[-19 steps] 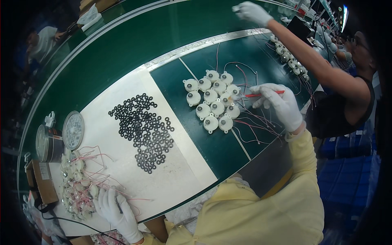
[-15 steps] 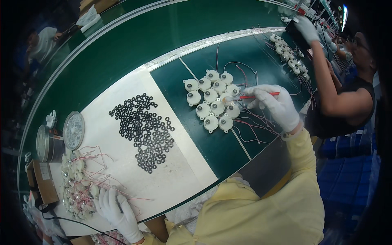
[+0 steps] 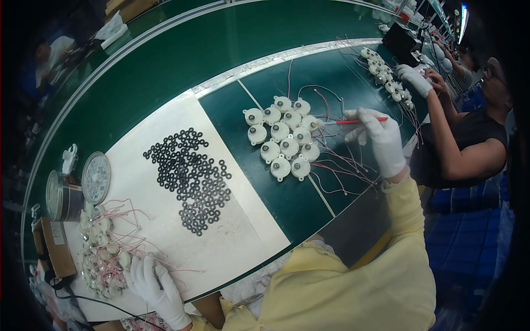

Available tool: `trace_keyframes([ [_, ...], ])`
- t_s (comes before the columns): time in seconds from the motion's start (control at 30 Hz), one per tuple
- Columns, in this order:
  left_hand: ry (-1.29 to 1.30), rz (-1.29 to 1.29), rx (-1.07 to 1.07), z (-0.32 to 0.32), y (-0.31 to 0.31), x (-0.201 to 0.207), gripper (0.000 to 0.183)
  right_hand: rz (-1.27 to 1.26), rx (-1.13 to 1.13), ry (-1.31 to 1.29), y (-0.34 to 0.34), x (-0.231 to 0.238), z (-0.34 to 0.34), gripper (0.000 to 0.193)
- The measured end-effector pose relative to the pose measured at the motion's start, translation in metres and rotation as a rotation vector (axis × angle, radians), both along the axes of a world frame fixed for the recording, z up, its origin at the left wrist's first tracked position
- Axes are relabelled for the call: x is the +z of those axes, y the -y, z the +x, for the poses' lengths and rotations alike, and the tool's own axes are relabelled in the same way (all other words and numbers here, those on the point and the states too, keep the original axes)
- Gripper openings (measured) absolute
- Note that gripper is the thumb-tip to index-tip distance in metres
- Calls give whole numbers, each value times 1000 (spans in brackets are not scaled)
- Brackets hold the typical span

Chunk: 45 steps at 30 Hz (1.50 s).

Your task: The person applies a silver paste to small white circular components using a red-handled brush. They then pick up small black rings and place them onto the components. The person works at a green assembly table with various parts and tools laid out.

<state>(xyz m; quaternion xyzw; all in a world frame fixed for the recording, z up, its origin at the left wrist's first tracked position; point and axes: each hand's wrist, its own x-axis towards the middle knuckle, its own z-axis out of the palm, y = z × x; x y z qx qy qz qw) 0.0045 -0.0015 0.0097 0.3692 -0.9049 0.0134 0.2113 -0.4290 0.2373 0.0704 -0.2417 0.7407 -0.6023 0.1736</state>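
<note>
My right hand (image 3: 383, 144), in a white glove, pinches a slim brush (image 3: 361, 121) with a red handle. Its pale tip points left and touches or hovers just over a motor at the right side of the group. These round white motors (image 3: 280, 131) stand close together on the green table top, each with a dark shaft part upward. Their pink and white wires (image 3: 345, 165) trail to the right under my hand. My gloved left hand (image 3: 157, 287) lies with fingers stretched out on the white sheet, beside a heap of wired motors (image 3: 105, 256). It holds nothing that I can see.
Many small black rings (image 3: 190, 176) lie spread on the white sheet (image 3: 243, 220). At the left are a tin (image 3: 66, 196), a round clear lid (image 3: 96, 177) and a cardboard box (image 3: 58, 248). On the right a co-worker (image 3: 464, 138) works beside another motor group (image 3: 386, 77).
My right hand and the brush have drawn back slightly right and upward, from a lower motor to one above it. My left hand stays put. The co-worker's gloved hand has come down nearer the motors.
</note>
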Motion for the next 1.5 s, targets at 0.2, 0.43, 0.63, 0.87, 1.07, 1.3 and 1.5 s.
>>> trace_keyframes([
  [0.2,-1,-2,-3,0,0,0,20,-17,-97,64,17,-10,-6,46],
  [0.43,24,11,20,2,-1,-1,22,-5,-105,67,14,-14,-6,45],
  [0.63,16,18,31,4,-2,-3,23,8,-40,25,6,-16,-6,40],
  [0.87,47,-17,24,4,-1,0,24,81,113,-132,-4,-11,3,30],
  [1.07,30,-12,17,5,0,-3,23,52,147,-187,-9,-11,5,29],
  [1.3,6,-19,8,4,0,-4,22,20,112,-150,-17,-10,4,30],
  [1.5,12,1,-10,2,1,-1,22,33,154,-245,-8,-15,8,29],
])
